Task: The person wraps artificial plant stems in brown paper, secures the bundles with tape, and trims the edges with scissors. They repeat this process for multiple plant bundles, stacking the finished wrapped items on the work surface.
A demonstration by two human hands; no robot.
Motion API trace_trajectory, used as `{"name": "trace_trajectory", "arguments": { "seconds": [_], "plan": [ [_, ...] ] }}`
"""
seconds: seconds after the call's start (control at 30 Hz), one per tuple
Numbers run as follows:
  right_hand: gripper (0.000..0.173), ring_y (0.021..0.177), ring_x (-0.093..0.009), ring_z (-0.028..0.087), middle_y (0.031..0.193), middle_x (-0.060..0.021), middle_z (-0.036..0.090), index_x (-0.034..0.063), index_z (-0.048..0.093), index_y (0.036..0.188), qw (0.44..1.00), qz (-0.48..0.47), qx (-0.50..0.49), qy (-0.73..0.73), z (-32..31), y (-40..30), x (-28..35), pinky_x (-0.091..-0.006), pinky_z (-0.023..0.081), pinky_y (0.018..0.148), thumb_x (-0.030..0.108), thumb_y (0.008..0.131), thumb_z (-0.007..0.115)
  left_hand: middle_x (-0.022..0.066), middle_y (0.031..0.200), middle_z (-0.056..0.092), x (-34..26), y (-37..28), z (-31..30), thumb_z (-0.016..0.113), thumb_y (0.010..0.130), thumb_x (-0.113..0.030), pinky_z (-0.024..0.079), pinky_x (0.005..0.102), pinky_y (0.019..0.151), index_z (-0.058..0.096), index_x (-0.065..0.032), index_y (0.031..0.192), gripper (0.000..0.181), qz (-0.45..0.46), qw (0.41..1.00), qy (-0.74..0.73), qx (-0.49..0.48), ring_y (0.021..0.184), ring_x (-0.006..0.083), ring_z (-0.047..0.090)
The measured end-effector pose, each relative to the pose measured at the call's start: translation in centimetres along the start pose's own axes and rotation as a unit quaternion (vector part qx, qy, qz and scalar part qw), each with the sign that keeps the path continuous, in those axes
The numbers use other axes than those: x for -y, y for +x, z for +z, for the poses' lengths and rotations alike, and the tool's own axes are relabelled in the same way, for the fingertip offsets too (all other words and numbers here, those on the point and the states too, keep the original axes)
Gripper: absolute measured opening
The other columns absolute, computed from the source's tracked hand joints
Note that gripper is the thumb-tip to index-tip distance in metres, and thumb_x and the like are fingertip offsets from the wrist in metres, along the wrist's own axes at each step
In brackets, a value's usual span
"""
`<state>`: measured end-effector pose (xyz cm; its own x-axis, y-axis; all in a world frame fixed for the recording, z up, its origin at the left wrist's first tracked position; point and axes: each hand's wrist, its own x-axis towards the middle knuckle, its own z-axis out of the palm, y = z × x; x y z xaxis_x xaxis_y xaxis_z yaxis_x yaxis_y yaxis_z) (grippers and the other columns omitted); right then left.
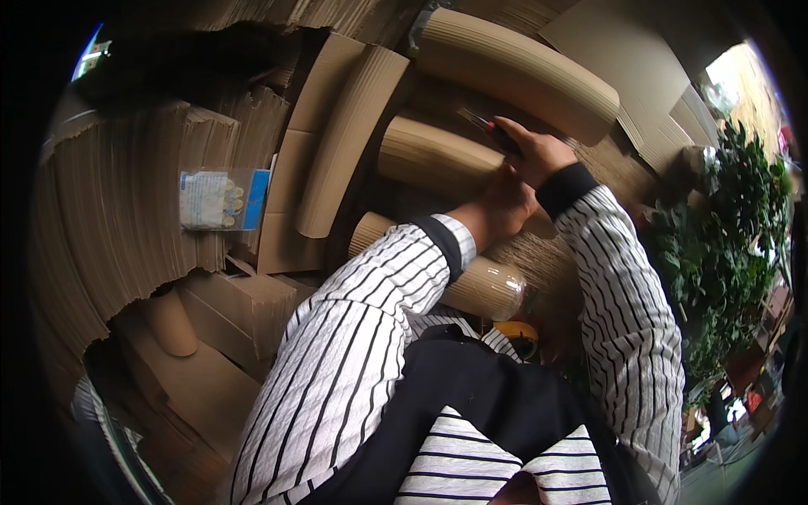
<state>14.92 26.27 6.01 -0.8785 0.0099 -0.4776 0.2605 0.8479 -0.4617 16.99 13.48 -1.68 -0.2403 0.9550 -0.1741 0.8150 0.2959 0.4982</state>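
Observation:
My right hand (536,145) is closed around a dark-handled tool (499,131) with a metal tip, perhaps scissors or a knife; its exact kind is unclear. Just below it, my left hand (508,202) rests at a rolled tube of corrugated cardboard (442,148); its fingers are largely hidden, so I cannot tell whether it grips the roll. A larger corrugated roll (517,72) lies above both hands. Under my left forearm is another roll (483,287), with clear tape or film at its right end. A yellow tape roll (516,330) sits close to my chest.
Stacked cardboard sheets (120,214) fill the left side, with a printed plastic packet (224,199) against them. A narrow corrugated roll (353,139) leans beside them. Flat cardboard (625,63) lies at the upper right, above a leafy green plant (713,252). A brown tube (169,325) is at lower left.

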Motion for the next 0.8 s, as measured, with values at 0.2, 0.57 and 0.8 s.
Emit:
{"name": "trace_trajectory", "arguments": {
  "seconds": [0.2, 0.57, 0.8],
  "plan": [
    [0.058, 0.095, -0.03, 0.068, 0.108, -0.0106, 0.066, 0.0363, 0.035, 0.149, 0.975, -0.041, 0.064, -0.207, 2.8, 8.3, 3.7, -0.0411, 0.057, 0.075, 0.014, 0.096, 0.046, 0.0111, 0.136, 0.056, -1.0, -0.2, -1.9, 0.048, 0.093, -0.028, 0.032, 0.0401, 0.11, 0.06, -0.0126, 0.125, 0.037, -0.052, 0.982, -0.038, 0.176, 0.127, 0.0269, 0.049],
    [0.056, 0.091, -0.026, 0.07, 0.099, -0.0092, 0.071, 0.0325, 0.04, 0.146, 0.959, -0.061, 0.097, -0.259, 4.2, 10.2, 5.1, -0.0382, 0.057, 0.071, 0.018, 0.093, 0.052, 0.0165, 0.138, 0.052, -0.4, -0.1, -2.8, 0.056, 0.089, -0.024, 0.036, 0.0511, 0.105, 0.052, -0.0064, 0.133, 0.048, -0.072, 0.963, -0.147, 0.213, 0.126, 0.0323, 0.049],
    [0.046, 0.089, -0.026, 0.071, 0.102, -0.0082, 0.071, 0.0335, 0.043, 0.144, 0.938, -0.04, 0.116, -0.323, 1.4, 3.9, -1.5, -0.0376, 0.058, 0.073, 0.025, 0.099, 0.046, 0.0188, 0.132, 0.054, -0.9, 0.2, -1.9, 0.064, 0.079, -0.017, 0.039, 0.0511, 0.1, 0.051, -0.0035, 0.131, 0.055, 0.012, 0.999, -0.039, -0.012, 0.12, 0.0348, 0.052]
  ]
}}
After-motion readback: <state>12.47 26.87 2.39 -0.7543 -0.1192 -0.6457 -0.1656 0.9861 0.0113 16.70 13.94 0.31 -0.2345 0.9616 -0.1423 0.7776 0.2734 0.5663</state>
